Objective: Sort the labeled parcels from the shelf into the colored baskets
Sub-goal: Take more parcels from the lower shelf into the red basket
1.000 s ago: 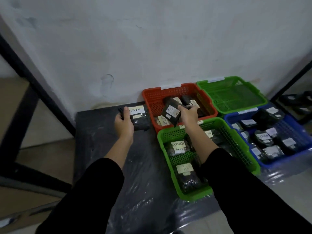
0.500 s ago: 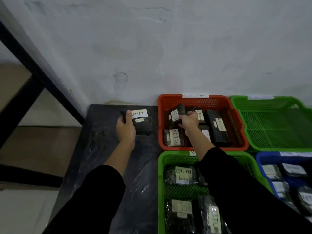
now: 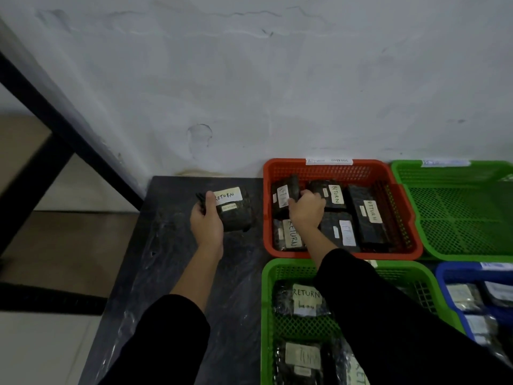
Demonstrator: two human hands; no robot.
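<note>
Head view, L to R. A black sheet (image 3: 166, 259) lies by the wall. Over its far part the left hand (image 3: 206, 222) grips a dark parcel (image 3: 236, 215), thumb across the top beside the white RETURN label, fingers wrapped round the left end and mostly hidden. Whether the parcel rests on the sheet or is just lifted: cannot tell. Its long axis runs approx. left-right. Key relation: the red basket (image 3: 267, 223) lies directly to the right of this parcel, its left wall just beside the parcel's right end. The drop-off therefore likely needs a short lift over the rim and a rightward carry by the left hand, the nearer one. Inside the basket the right hand (image 3: 306, 209) is curled round a second parcel (image 3: 283, 197), propped on edge in the back-left corner. At least four more RETURN parcels lie flat around it, long axes approx. near-far. Judgement: room at the basket's left side is scarce while the right hand sits there. Nearer the camera is a green basket (image 3: 267, 315) w/ labelled parcels. At far right are a second green basket (image 3: 399, 173), no parcels in the part shown, and a blue basket (image 3: 441, 276) w/ pale-labelled packs.
</note>
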